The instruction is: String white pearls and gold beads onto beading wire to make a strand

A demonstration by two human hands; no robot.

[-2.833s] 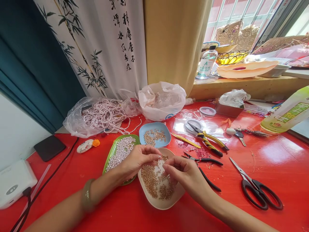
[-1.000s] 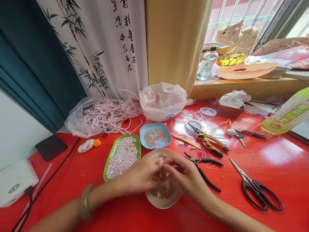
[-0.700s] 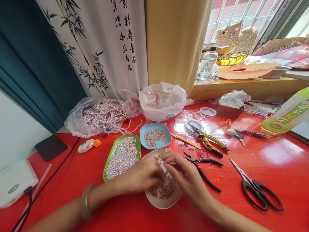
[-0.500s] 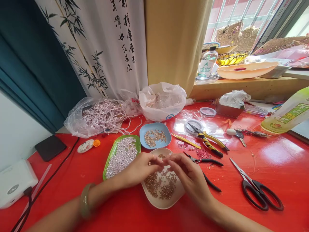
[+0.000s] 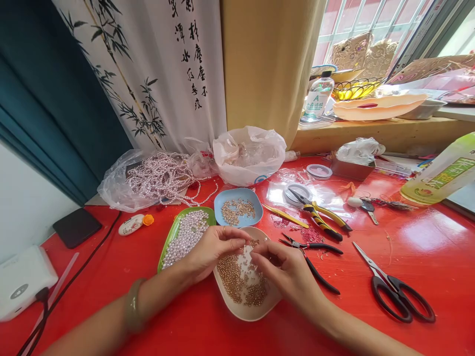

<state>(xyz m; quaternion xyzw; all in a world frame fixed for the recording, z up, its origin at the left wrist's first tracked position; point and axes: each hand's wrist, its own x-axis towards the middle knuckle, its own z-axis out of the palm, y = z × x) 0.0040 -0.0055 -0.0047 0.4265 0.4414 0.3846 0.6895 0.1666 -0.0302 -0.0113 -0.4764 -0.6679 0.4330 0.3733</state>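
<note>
Over the cream dish [image 5: 249, 312] of gold beads [image 5: 232, 277], my two hands face each other a short way apart. My left hand [image 5: 213, 251] is closed in a pinch, thumb against fingers; what it grips is too small to name. My right hand [image 5: 282, 264] also pinches, and its hold is hidden by the fingers. Left of the dish lies a green tray [image 5: 165, 247] of white pearl beads [image 5: 187, 237], partly behind my left hand. A blue dish [image 5: 219, 195] with small gold pieces [image 5: 237, 211] stands just beyond.
Right of the dish lie black-handled pliers [image 5: 315, 246], yellow-and-black pliers [image 5: 319, 217], tweezers [image 5: 285, 215] and scissors [image 5: 393, 287]. Strung pearls [image 5: 159, 178] spill from a bag at the back left, beside a white plastic bag [image 5: 248, 153]. A bottle [image 5: 441, 173] leans in from the right.
My hands have moved slightly apart from nearly touching. My right hand has dropped a little and its fingers have drawn in; more of the beads in the cream dish now shows.
</note>
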